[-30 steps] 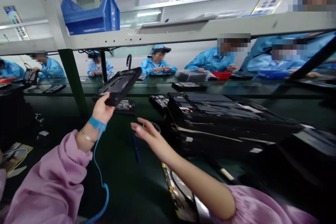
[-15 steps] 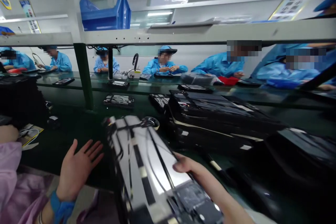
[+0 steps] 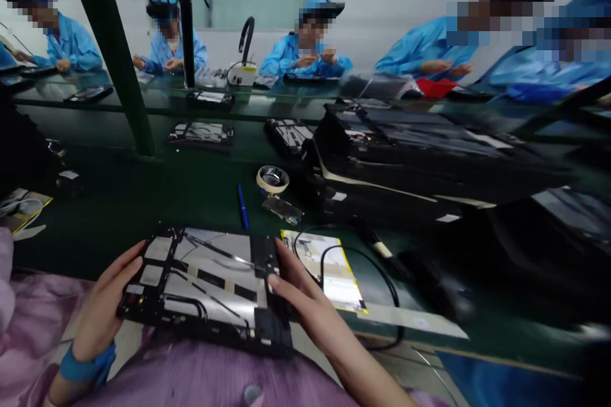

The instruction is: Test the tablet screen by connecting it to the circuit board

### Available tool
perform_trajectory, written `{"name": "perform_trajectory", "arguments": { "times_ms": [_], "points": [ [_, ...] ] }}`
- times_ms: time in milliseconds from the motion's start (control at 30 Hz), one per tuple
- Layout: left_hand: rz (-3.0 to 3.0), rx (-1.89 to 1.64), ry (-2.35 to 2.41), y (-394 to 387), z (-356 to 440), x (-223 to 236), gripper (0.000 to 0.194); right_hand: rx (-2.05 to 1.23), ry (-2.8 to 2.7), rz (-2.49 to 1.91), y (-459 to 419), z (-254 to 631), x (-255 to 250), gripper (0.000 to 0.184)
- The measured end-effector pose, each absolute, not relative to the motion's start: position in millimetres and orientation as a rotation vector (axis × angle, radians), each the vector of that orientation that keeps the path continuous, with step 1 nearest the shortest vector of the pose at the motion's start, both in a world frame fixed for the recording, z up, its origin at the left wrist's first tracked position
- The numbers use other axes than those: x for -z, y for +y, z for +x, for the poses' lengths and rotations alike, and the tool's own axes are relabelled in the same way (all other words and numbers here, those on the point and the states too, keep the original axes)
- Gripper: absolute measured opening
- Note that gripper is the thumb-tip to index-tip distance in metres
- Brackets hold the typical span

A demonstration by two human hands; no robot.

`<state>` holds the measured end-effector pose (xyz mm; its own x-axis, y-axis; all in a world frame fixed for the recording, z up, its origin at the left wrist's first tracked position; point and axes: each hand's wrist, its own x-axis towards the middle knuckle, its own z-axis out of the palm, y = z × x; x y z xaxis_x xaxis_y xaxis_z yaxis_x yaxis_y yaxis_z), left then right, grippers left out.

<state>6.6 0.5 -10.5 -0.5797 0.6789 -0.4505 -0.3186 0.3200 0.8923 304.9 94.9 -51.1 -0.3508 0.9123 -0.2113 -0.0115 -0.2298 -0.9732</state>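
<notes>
An opened tablet (image 3: 210, 286), its silver battery cells, black tapes and cables facing up, is held level between my two hands at the table's front edge. My left hand (image 3: 107, 296), with a blue band on the wrist, grips its left end. At the right end, my right hand (image 3: 298, 283) has its thumb on top and the fingers along the far side. Just beyond the tablet lie a blue pen (image 3: 243, 206), a roll of tape (image 3: 272, 179) and a small clear flat piece (image 3: 283, 209).
Stacked black device housings (image 3: 420, 146) fill the right side. A printed sheet (image 3: 334, 267) lies under a black cable (image 3: 394, 286). More opened tablets (image 3: 203, 132) rest farther back. A green post (image 3: 112, 57) rises at left. Across the line, several co-workers in blue (image 3: 305, 57) sit working.
The tablet has been turned from lengthwise to crosswise and lowered toward me. My left hand, open and apart before, now grips its left end. The view has tilted down.
</notes>
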Motion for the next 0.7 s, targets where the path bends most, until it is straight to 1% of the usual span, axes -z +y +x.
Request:
{"name": "perform_trajectory", "arguments": {
  "times_ms": [67,133,233,400,467,533,567,600,633,667,700],
  "points": [
    [0.318,-1.432,1.718,4.4,12.0,13.2,0.049,-1.492,-1.534,-1.243,92.7,295.1,58.0,0.098],
    [0.343,-1.467,1.719,6.9,12.6,14.5,0.046,-1.377,-1.755,-1.271,91.6,287.4,60.7,0.104],
    [0.417,-1.48,1.662,6.5,6.3,14.1,0.049,-1.271,-2.01,-1.255,90.9,283.8,60.2,0.099],
    [0.488,-1.432,1.592,4.7,-3.2,5.8,0.07,-0.956,-2.307,-1.173,91.8,287.5,62.9,0.092],
    [0.472,-1.413,1.545,5.6,-5.9,-1.2,0.071,-0.836,-2.386,-1.126,93.2,287.4,64.0,0.093],
    [0.5,-1.443,1.5,6.7,-9.6,-9.5,0.06,-0.727,-2.42,-1.092,95.5,285.3,61.5,0.098],
    [0.551,-1.497,1.493,7.2,-11.8,-13.5,0.049,-0.681,-2.425,-1.059,97.1,283.7,58.1,0.098],
    [0.628,-1.556,1.5,7.7,-13.9,-17.3,0.037,-0.643,-2.423,-1.005,99.1,281.9,53.2,0.095],
    [0.726,-1.615,1.525,8.3,-15.7,-20.6,0.027,-0.621,-2.421,-0.927,101.3,279.8,46.9,0.087],
    [0.857,-1.655,1.559,9.2,-17.2,-23.5,0.022,-0.623,-2.422,-0.83,103.8,277.5,39.6,0.075],
    [1.014,-1.663,1.597,10.5,-18.1,-25.9,0.024,-0.651,-2.421,-0.741,106.5,275.2,31.6,0.062]
  ]
}}
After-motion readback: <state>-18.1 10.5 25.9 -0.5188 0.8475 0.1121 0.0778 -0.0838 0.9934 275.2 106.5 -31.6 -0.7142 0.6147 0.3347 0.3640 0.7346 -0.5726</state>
